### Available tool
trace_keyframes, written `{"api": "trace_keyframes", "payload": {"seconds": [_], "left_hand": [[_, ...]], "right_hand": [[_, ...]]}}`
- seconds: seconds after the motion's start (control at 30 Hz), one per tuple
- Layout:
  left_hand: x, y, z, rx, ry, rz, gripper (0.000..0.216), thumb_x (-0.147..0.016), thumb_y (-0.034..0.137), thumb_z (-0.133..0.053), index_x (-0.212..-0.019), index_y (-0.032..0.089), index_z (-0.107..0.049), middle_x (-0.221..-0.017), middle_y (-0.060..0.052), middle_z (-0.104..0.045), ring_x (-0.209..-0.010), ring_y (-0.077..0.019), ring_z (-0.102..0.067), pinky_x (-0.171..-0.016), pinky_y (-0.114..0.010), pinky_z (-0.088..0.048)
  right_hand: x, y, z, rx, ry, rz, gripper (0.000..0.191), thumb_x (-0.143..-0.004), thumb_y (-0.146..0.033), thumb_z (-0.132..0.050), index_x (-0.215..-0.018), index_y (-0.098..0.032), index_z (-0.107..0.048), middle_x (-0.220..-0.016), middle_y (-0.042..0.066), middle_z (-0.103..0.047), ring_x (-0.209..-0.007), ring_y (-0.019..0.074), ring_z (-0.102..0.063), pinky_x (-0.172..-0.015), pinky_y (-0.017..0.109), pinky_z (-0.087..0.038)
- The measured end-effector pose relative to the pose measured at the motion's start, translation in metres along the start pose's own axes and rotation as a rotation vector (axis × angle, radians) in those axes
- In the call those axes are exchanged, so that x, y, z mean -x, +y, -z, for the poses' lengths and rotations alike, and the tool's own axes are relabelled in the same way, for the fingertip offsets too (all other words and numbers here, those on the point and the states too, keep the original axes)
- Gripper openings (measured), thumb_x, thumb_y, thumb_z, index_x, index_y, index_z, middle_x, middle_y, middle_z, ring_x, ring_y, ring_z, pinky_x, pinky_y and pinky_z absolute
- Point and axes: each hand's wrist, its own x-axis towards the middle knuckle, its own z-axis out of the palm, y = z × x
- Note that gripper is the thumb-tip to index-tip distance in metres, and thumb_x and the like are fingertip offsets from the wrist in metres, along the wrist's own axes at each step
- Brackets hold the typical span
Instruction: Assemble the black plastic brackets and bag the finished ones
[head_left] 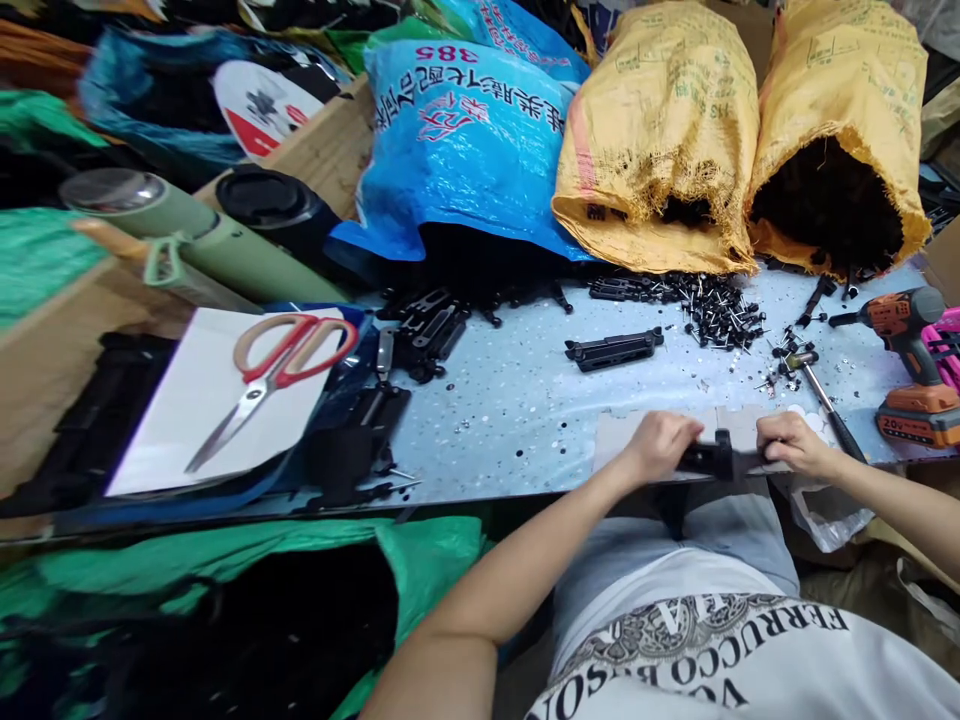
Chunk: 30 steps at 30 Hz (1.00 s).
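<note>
At the table's front edge, my left hand (661,443) is closed on the left end of a black plastic part (712,459). My right hand (796,443) is closed at the part's other end, its thumb pressed along it. The part's exact kind is too blurred to tell. Beneath it lies a pale board (615,436). Beyond my hands rests a similar long black plastic assembly (615,348). To the right of my right hand lies a hammer (829,405) with a dark handle, its head among small black pieces.
A cordless drill (911,360) stands at the right. Black screws or pins (724,312) are heaped before two yellow sacks (660,130) and a blue sack (465,150). Red-handled scissors (281,365) lie on a white sheet at left, near a green flask (225,245).
</note>
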Motion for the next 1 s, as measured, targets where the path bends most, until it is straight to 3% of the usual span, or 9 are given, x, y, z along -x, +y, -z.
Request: {"api": "trace_keyframes", "payload": {"seconds": [0.17,0.27,0.33,0.43,0.53,0.6,0.67,0.83,1.0], "left_hand": [[0.036,0.049,-0.012,0.399,0.299,-0.204,0.073,-0.091,0.060,-0.004,-0.059,0.018,-0.056,-0.053,-0.005,-0.057,-0.051,-0.0127,-0.054,-0.054,-0.026,-0.044],[0.042,0.057,-0.022,0.370,0.581,-0.289,0.074,-0.089,0.063,-0.005,-0.071,0.018,-0.062,-0.063,-0.007,-0.062,-0.061,-0.0160,-0.060,-0.061,-0.030,-0.049],[0.041,0.051,-0.029,0.244,0.674,-0.280,0.076,-0.088,0.064,-0.005,-0.092,0.017,-0.066,-0.081,-0.011,-0.068,-0.078,-0.0196,-0.065,-0.070,-0.033,-0.051],[0.036,0.035,-0.037,0.000,0.664,-0.193,0.075,-0.089,0.063,-0.008,-0.119,0.016,-0.057,-0.109,-0.015,-0.065,-0.105,-0.0243,-0.060,-0.088,-0.037,-0.048],[0.027,0.019,-0.036,-0.205,0.672,-0.074,0.075,-0.088,0.064,-0.007,-0.128,0.018,-0.051,-0.123,-0.016,-0.057,-0.122,-0.0279,-0.048,-0.105,-0.046,-0.033],[0.022,0.007,-0.028,-0.243,0.655,-0.029,0.081,-0.085,0.067,-0.002,-0.131,0.017,-0.047,-0.121,-0.016,-0.058,-0.120,-0.0279,-0.049,-0.108,-0.050,-0.026],[0.020,-0.005,-0.016,-0.195,0.654,-0.032,0.086,-0.082,0.071,-0.001,-0.127,0.015,-0.048,-0.114,-0.017,-0.060,-0.110,-0.0260,-0.055,-0.102,-0.047,-0.035],[0.028,-0.044,0.010,-0.260,0.702,0.020,0.087,-0.072,0.081,-0.008,-0.094,0.016,-0.060,-0.083,-0.012,-0.061,-0.083,-0.0228,-0.059,-0.075,-0.034,-0.047],[0.007,-0.074,0.016,-0.568,0.388,0.192,0.068,-0.074,0.076,-0.037,-0.092,0.015,-0.063,-0.088,-0.014,-0.061,-0.090,-0.0258,-0.057,-0.078,-0.035,-0.045]], "right_hand": [[-0.006,-0.039,-0.042,-0.315,0.100,0.169,0.077,-0.081,-0.075,0.000,-0.068,-0.022,-0.055,-0.051,0.003,-0.046,-0.049,0.0165,-0.048,-0.051,0.030,-0.041],[-0.032,-0.032,-0.088,-0.304,0.430,0.059,0.084,-0.078,-0.074,0.008,-0.099,-0.024,-0.056,-0.072,0.010,-0.056,-0.067,0.0235,-0.056,-0.063,0.040,-0.048],[-0.060,-0.018,-0.115,-0.256,0.623,-0.083,0.071,-0.085,-0.062,0.003,-0.123,-0.024,-0.043,-0.100,0.016,-0.057,-0.085,0.0267,-0.059,-0.073,0.046,-0.049],[-0.105,0.001,-0.140,-0.333,0.708,-0.152,0.051,-0.092,-0.040,-0.008,-0.140,-0.024,-0.018,-0.126,0.019,-0.047,-0.102,0.0268,-0.057,-0.081,0.047,-0.048],[-0.137,0.008,-0.155,-0.353,0.717,-0.209,0.052,-0.092,-0.023,-0.003,-0.143,-0.023,-0.001,-0.132,0.019,-0.042,-0.114,0.0241,-0.052,-0.086,0.046,-0.047],[-0.147,0.008,-0.162,-0.237,0.699,-0.296,0.054,-0.091,-0.020,0.004,-0.144,-0.024,0.007,-0.137,0.017,-0.038,-0.117,0.0218,-0.050,-0.088,0.044,-0.047],[-0.151,0.007,-0.166,-0.116,0.689,-0.339,0.053,-0.092,-0.023,0.006,-0.145,-0.027,0.009,-0.140,0.014,-0.034,-0.119,0.0212,-0.048,-0.089,0.042,-0.048],[-0.173,0.019,-0.122,-0.077,0.670,-0.094,0.050,-0.096,-0.040,-0.014,-0.142,-0.021,-0.019,-0.136,0.015,-0.038,-0.121,0.0222,-0.045,-0.095,0.040,-0.045],[-0.249,0.091,-0.013,-0.028,0.665,-0.254,0.050,-0.092,-0.049,-0.035,-0.125,-0.012,-0.046,-0.124,0.016,-0.050,-0.112,0.0200,-0.049,-0.096,0.035,-0.041]]}}
